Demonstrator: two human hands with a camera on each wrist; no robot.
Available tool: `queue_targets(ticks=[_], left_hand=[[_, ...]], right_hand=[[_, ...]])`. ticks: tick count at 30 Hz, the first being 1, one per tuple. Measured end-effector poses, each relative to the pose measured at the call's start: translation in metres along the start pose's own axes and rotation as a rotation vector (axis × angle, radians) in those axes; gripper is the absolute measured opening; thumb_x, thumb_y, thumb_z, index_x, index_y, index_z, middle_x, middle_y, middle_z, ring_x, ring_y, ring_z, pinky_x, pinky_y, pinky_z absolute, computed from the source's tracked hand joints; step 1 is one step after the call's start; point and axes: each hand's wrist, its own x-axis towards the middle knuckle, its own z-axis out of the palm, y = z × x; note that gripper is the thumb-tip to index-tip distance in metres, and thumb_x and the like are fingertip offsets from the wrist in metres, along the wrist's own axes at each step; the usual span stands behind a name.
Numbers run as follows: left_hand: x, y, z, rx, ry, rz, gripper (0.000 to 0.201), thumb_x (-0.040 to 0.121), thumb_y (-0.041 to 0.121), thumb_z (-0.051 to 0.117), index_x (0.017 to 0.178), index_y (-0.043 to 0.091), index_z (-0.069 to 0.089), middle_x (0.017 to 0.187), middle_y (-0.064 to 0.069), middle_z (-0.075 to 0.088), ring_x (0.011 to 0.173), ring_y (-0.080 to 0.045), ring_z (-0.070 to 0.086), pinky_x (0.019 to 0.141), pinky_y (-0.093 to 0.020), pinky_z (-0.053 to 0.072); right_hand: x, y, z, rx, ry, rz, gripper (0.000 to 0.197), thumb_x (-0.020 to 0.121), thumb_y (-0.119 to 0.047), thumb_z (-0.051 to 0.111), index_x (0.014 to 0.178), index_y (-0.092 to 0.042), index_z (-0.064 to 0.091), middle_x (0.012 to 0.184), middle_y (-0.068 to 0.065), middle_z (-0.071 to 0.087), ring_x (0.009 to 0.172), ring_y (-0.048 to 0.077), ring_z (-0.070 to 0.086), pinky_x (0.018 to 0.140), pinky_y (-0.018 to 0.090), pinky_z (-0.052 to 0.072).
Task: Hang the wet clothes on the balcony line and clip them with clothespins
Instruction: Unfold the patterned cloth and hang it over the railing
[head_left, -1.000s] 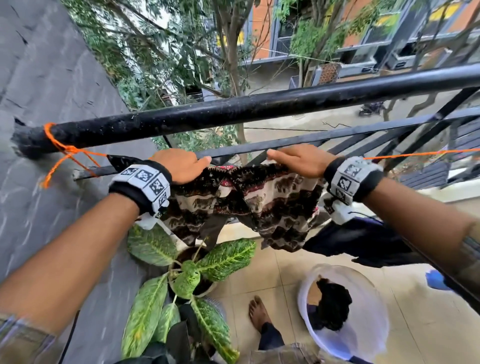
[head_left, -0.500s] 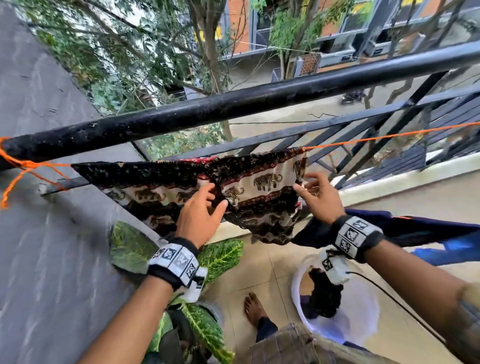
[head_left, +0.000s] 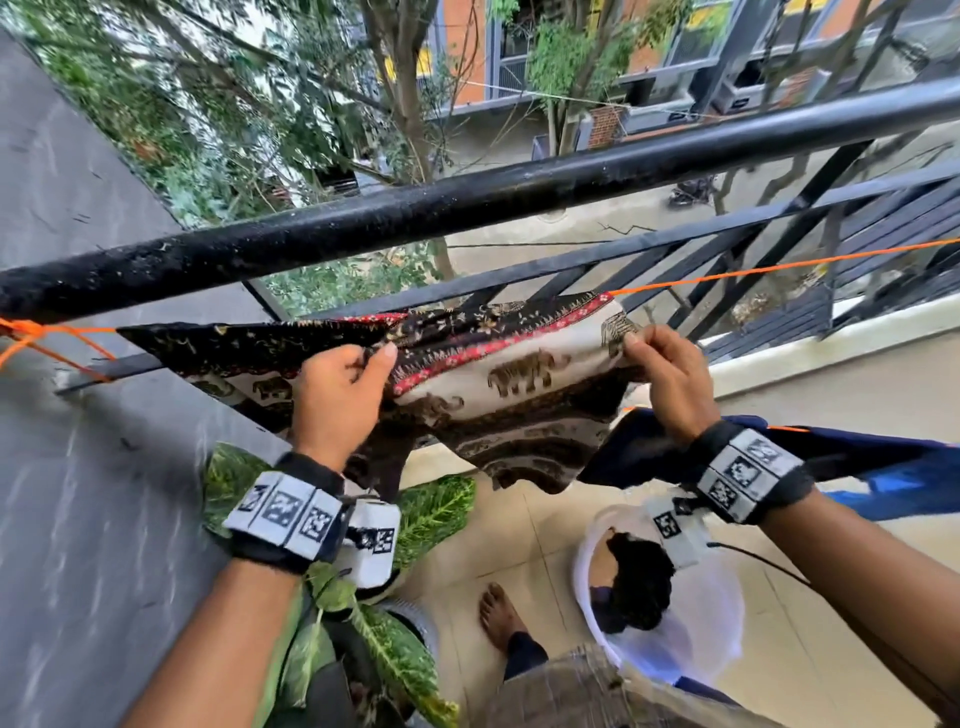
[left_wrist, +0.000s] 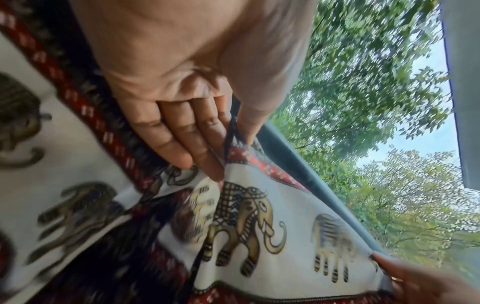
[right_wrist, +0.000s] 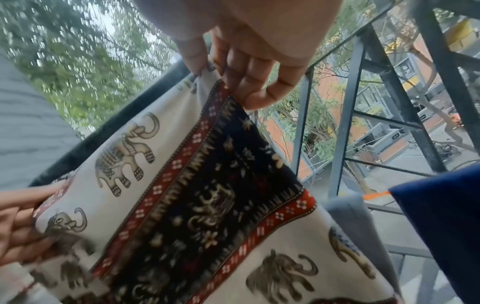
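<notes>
Head view: an elephant-print cloth (head_left: 498, 374) hangs over the orange line (head_left: 753, 270) just below the black railing (head_left: 467, 208). The left hand (head_left: 337, 395) pinches its near layer at the middle, and the right hand (head_left: 670, 379) pinches its right edge. A white bucket (head_left: 691, 639) with dark clothes stands on the floor below.

Left wrist view: left fingers (left_wrist: 182, 131) and thumb clamp a fold.

Right wrist view: right fingers (right_wrist: 249, 67) and thumb nip the cloth's red-bordered corner.

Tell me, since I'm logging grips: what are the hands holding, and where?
Both pinch the elephant-print cloth draped over the orange line: left hand mid-cloth, right hand at its right edge.
</notes>
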Motion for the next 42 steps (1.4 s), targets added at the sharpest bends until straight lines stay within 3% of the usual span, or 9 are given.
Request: queue_targets(ticks=[4, 6, 10, 13, 22, 27, 35, 40, 42], left_hand=[[0.024, 0.042, -0.025, 0.117, 0.182, 0.034, 0.055, 0.091, 0.043, 0.065, 0.055, 0.006, 0.046, 0.049, 0.0, 0.041, 0.045, -0.017, 0.035, 0.047, -0.029, 0.024], [0.04, 0.061, -0.028, 0.283, 0.263, 0.04, 0.052, 0.089, 0.046, 0.065, 0.057, 0.007, 0.05, 0.051, -0.001, 0.046, 0.052, -0.023, 0.047, 0.051, -0.032, 0.028], [0.058, 0.071, -0.02, 0.701, 0.179, 0.014, 0.035, 0.091, 0.048, 0.063, 0.097, 0.015, 0.071, 0.098, -0.018, 0.069, 0.099, -0.042, 0.063, 0.08, -0.046, 0.049], [0.056, 0.068, -0.009, 0.837, 0.118, 0.016, 0.041, 0.092, 0.048, 0.062, 0.102, 0.009, 0.069, 0.106, -0.022, 0.068, 0.106, -0.043, 0.061, 0.086, -0.048, 0.048], [0.057, 0.058, -0.004, 0.856, 0.162, 0.099, 0.052, 0.091, 0.058, 0.054, 0.091, 0.008, 0.066, 0.092, -0.019, 0.069, 0.095, -0.039, 0.062, 0.085, -0.048, 0.043], [0.044, 0.04, -0.009, 0.811, 0.108, 0.355, 0.033, 0.1, 0.043, 0.044, 0.098, 0.012, 0.056, 0.096, -0.011, 0.06, 0.092, -0.032, 0.055, 0.085, -0.051, 0.044], [0.044, 0.033, -0.025, 0.797, -0.242, 0.298, 0.061, 0.103, 0.052, 0.027, 0.053, 0.019, 0.036, 0.055, -0.007, 0.047, 0.063, -0.034, 0.058, 0.071, -0.043, 0.052], [0.044, 0.028, -0.046, 0.602, -0.131, 0.408, 0.042, 0.102, 0.046, 0.039, 0.116, 0.017, 0.066, 0.104, -0.014, 0.071, 0.1, -0.034, 0.064, 0.09, -0.047, 0.05], [0.036, 0.014, -0.066, 0.519, 0.028, 0.471, 0.034, 0.099, 0.037, 0.05, 0.119, 0.015, 0.066, 0.113, -0.01, 0.07, 0.105, -0.031, 0.062, 0.093, -0.046, 0.049]], right_hand=[[0.024, -0.044, 0.005, -0.063, -0.069, -0.166, 0.025, 0.094, -0.035, 0.056, 0.073, -0.022, 0.052, 0.064, -0.01, 0.048, 0.063, 0.008, 0.042, 0.059, 0.029, 0.036], [0.044, -0.06, 0.013, -0.174, 0.011, -0.212, 0.027, 0.09, -0.047, 0.059, 0.071, -0.028, 0.053, 0.064, -0.007, 0.053, 0.064, 0.013, 0.048, 0.062, 0.043, 0.041], [0.075, -0.073, 0.02, -0.61, 0.025, -0.12, 0.019, 0.081, -0.044, 0.067, 0.086, -0.026, 0.066, 0.084, 0.001, 0.071, 0.086, 0.024, 0.066, 0.08, 0.038, 0.053], [0.078, -0.064, 0.02, -0.979, -0.065, -0.149, 0.02, 0.085, -0.041, 0.064, 0.096, -0.026, 0.071, 0.091, 0.003, 0.074, 0.094, 0.028, 0.067, 0.078, 0.034, 0.05], [0.074, -0.068, 0.019, -1.046, -0.319, -0.538, 0.045, 0.087, -0.064, 0.047, 0.106, -0.031, 0.071, 0.106, -0.003, 0.064, 0.102, 0.024, 0.056, 0.084, 0.04, 0.046], [0.062, -0.06, 0.025, -1.062, -0.61, -0.401, 0.057, 0.086, -0.071, 0.033, 0.109, -0.027, 0.061, 0.1, 0.001, 0.069, 0.092, 0.027, 0.064, 0.076, 0.038, 0.05], [0.054, -0.049, -0.002, -1.095, -0.611, -0.346, 0.071, 0.077, -0.083, 0.038, 0.088, -0.018, 0.067, 0.074, 0.004, 0.065, 0.074, 0.029, 0.061, 0.064, 0.037, 0.047], [0.069, -0.063, 0.014, -1.174, -0.643, -0.3, 0.062, 0.082, -0.076, 0.047, 0.113, -0.024, 0.063, 0.105, 0.007, 0.07, 0.098, 0.03, 0.064, 0.08, 0.039, 0.052], [0.073, -0.071, 0.023, -1.153, -0.548, -0.334, 0.057, 0.086, -0.07, 0.048, 0.123, -0.028, 0.059, 0.118, 0.006, 0.066, 0.108, 0.03, 0.061, 0.087, 0.042, 0.051]])
